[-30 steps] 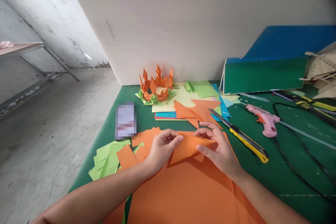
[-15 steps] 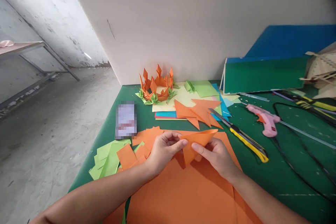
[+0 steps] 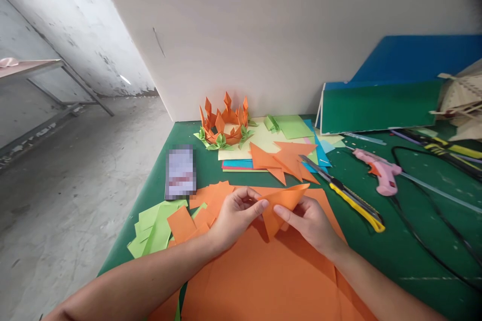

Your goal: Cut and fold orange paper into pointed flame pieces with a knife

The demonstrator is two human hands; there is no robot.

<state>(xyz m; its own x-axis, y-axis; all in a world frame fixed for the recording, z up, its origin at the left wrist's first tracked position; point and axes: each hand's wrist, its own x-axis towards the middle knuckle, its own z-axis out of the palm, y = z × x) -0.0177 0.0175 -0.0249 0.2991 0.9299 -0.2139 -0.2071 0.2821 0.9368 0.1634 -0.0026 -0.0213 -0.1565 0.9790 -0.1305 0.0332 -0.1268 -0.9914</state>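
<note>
Between my two hands is a small piece of orange paper, folded into a triangle with one point down. My left hand pinches its left corner between thumb and fingers. On the right side, my right hand grips it, thumb on the front face and fingers hidden behind. Below lies a large orange sheet. Several folded orange paper triangles rest beyond my hands. An orange paper crown with green leaf-like folds around its base stands farther back.
Left of my hands lie green paper pieces, orange paper squares and a phone. To the right are a yellow utility knife, a pink glue gun with its cable, and pliers. A green board stands behind.
The folded orange paper has tilted slightly, its right tip shifting a little left and up. My right thumb has slid slightly left. Everything else stays in place.
</note>
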